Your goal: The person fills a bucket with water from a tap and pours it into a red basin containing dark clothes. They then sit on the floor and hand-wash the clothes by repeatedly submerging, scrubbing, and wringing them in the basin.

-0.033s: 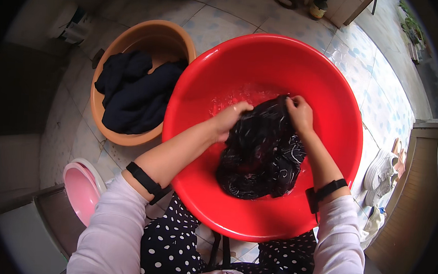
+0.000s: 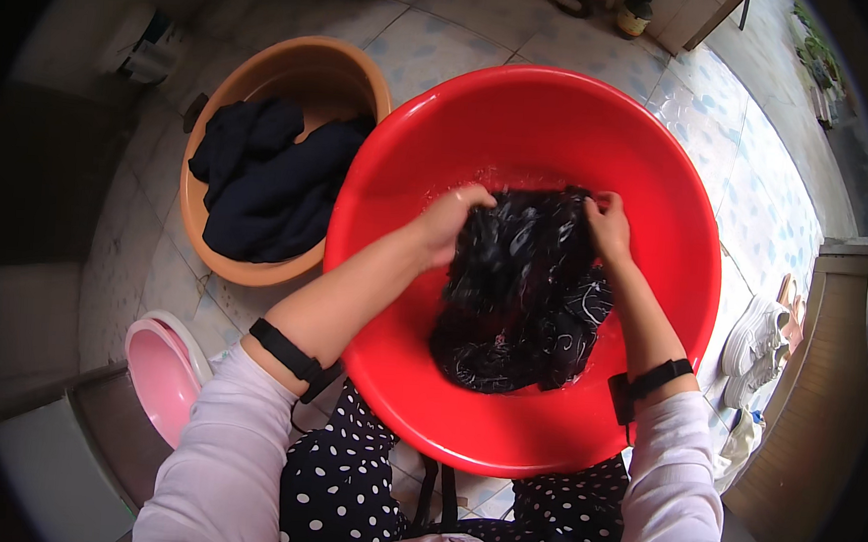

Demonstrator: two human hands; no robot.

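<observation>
Dark patterned cloth (image 2: 524, 296), wet and bunched, lies inside a large red basin (image 2: 410, 170) on a tiled floor, just right of the basin's centre, its long axis running from twelve o'clock down toward six, the upper edge gathered between both hands and the loose lower end spread toward the person. The left hand (image 2: 449, 222) reaches in from about eight o'clock, forearm stretched across the basin's left wall, fingers curled shut on the cloth's upper left corner. The right hand (image 2: 608, 227) comes up from about five o'clock, wrist bent, fingers closed on the upper right corner. Each wrist carries a black band, below pale pushed-up sleeves. Against the earlier frame, taken at the same instant, nothing differs: hands and cloth sit in the same places. At ten o'clock from the red basin, touching its rim, stands an orange basin (image 2: 268, 67) holding a heap of dark navy clothes (image 2: 270, 182). A pink tub (image 2: 154, 373) shows at eight o'clock, and white shoes (image 2: 758, 341) rest at three o'clock beside a wooden step.
</observation>
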